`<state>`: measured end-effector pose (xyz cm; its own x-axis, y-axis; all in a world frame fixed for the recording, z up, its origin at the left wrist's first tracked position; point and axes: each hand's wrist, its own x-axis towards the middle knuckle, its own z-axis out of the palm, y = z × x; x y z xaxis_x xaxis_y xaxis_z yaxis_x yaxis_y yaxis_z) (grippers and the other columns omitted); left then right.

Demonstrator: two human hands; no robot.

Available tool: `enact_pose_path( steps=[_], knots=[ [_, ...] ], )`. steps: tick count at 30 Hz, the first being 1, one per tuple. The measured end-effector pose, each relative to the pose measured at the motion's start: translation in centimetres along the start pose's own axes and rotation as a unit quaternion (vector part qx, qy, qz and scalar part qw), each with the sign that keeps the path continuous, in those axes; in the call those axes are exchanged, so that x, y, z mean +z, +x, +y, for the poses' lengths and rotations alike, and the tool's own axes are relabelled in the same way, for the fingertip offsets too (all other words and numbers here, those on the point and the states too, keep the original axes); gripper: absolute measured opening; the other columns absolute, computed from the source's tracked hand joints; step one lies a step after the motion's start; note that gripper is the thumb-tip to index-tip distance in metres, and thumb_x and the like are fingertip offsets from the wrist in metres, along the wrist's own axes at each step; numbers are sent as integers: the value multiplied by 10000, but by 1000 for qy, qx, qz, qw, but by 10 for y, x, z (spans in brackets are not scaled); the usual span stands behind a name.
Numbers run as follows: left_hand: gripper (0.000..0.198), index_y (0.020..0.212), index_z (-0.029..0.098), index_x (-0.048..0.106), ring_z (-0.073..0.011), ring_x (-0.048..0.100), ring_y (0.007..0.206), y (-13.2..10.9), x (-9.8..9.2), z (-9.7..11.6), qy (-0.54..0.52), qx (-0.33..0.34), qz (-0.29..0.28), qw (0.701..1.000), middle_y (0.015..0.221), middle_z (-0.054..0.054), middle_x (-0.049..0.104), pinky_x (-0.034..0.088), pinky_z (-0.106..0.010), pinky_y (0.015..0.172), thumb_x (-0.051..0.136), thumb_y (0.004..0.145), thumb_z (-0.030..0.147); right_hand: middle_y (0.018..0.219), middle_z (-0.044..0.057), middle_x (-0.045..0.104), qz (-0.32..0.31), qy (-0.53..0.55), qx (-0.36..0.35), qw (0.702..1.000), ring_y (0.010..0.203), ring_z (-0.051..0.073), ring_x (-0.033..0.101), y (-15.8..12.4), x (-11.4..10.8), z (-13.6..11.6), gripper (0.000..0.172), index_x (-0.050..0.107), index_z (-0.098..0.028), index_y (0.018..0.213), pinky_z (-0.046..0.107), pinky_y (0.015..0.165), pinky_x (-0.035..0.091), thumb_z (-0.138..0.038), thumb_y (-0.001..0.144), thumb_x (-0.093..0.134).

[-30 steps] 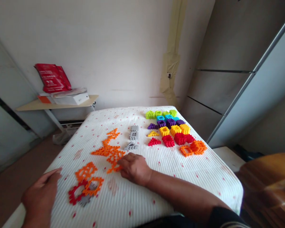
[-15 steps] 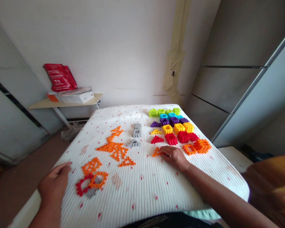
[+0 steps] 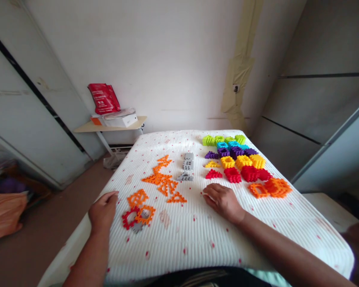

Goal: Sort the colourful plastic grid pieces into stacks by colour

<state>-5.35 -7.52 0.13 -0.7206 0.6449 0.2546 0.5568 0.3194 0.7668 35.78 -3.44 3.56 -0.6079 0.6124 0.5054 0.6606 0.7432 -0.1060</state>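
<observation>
My right hand [image 3: 223,202] rests palm down on the white ribbed bedding, its fingers curled together. The orange triangular piece seen at its fingertips earlier is hidden now; whatever is under or in the fingers does not show. Just beyond it lies a red triangular piece [image 3: 214,174]. At the left edge my left hand [image 3: 103,209] is loosely closed, with nothing visible in it. To its right is a small group of an orange square piece [image 3: 145,215], a red ring-like piece [image 3: 128,219] and a grey piece [image 3: 137,228]. Several loose orange triangles [image 3: 177,197] spread beyond them.
Stacks of interlocking blocks stand in colour rows on the right: orange [image 3: 277,187], red [image 3: 249,173], yellow [image 3: 243,161], purple [image 3: 237,152] and green [image 3: 208,140]. Grey blocks [image 3: 188,160] are mid-bed. A side table [image 3: 92,126] holds a red bag [image 3: 104,98].
The view has turned left. My right hand has shifted slightly left and nearer, and the orange triangle at its fingertips is out of sight. My left hand's fingers look more curled.
</observation>
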Motion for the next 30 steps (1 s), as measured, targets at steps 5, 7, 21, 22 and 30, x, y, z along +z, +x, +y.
enact_pose_path(
  steps=[5,7,21,22,30],
  knots=[
    [319,812,199,688,-260,627,874,0,-2,1,24,0,-6,1000,846,-50,703,462,-384,859,492,632,375,842,47,618,-105,11,-36,994,766,169,572,33,25,-46,114,579,-173,859,260,630,438,-244,855,491],
    [322,819,200,688,-265,625,885,1,-2,0,32,-6,-6,999,852,-50,703,459,-393,867,493,636,379,884,59,614,-133,0,-35,991,787,184,565,42,34,-57,141,565,-172,906,267,611,438,-264,871,464],
    [322,862,191,685,-250,615,936,3,0,-3,46,-4,-14,999,931,-53,698,445,-362,887,490,672,363,685,-5,641,-118,196,147,962,580,114,580,32,27,-50,354,460,-152,1159,194,541,391,-113,807,432],
    [317,860,193,685,-247,615,940,3,0,-4,47,-3,-14,999,934,-51,699,443,-357,887,492,669,356,659,-20,633,-119,232,164,951,550,103,570,29,25,-47,404,446,-148,1180,184,524,385,-90,780,440],
    [304,844,204,690,-243,623,923,3,1,-5,44,1,-6,999,889,-40,709,452,-345,865,498,660,350,540,-43,602,-189,315,232,900,430,93,537,20,14,-44,343,500,-139,1113,175,449,367,-127,770,499]
  ],
)
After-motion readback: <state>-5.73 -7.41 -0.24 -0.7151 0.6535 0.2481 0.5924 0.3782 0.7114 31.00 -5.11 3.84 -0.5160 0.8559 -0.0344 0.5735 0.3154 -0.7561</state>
